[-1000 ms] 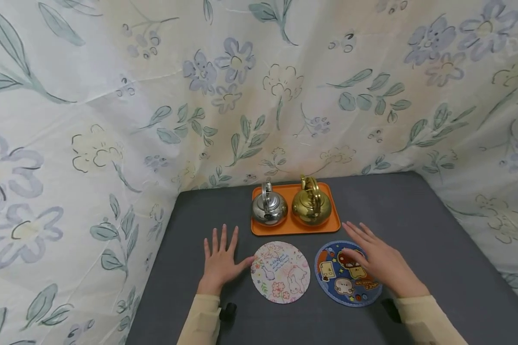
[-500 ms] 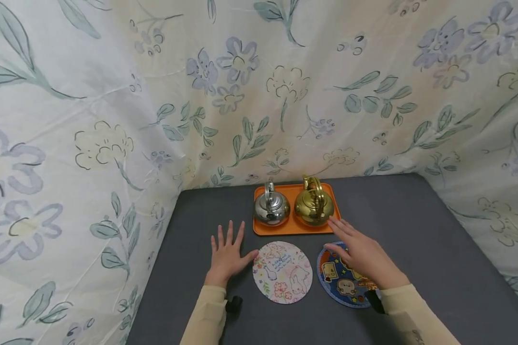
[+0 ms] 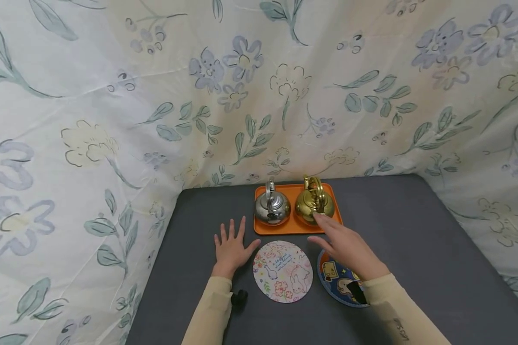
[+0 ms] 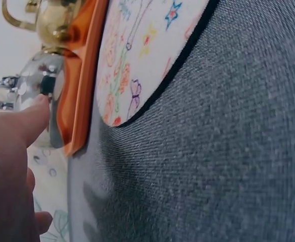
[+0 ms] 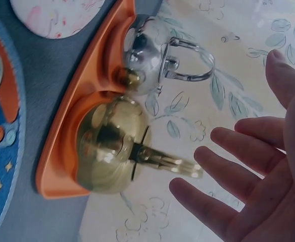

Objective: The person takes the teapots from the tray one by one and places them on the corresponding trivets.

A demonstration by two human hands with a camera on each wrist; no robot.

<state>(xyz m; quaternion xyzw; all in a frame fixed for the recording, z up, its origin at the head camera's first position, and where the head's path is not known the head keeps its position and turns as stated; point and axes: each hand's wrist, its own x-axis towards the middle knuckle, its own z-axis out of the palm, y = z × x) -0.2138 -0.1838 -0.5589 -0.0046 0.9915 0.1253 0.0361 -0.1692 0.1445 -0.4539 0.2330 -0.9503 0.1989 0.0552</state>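
On an orange tray (image 3: 293, 231) stand two small round teapots with arched handles: a silver teapot (image 3: 272, 209) on the left and a gold teapot (image 3: 304, 205) on the right. My right hand (image 3: 349, 247) reaches toward the gold one, its fingers extended and holding nothing; in the right wrist view the fingertips (image 5: 203, 154) are near the gold handle. My left hand (image 3: 233, 251) has its fingers spread, over the table left of a pink-and-white round mat (image 3: 283, 272). Beneath my right hand and wrist, a blue cartoon round mat (image 3: 333, 282) is partly hidden.
The grey table (image 3: 280, 323) carries the tray near its back edge, with both mats in front. A floral curtain (image 3: 250, 96) hangs behind and along both sides. Dark wrist devices (image 3: 239, 298) show by the sleeves.
My right hand has moved left and forward, from over the blue mat to the front of the gold teapot. The left hand has shifted slightly right and forward. The teapots stay on the tray.
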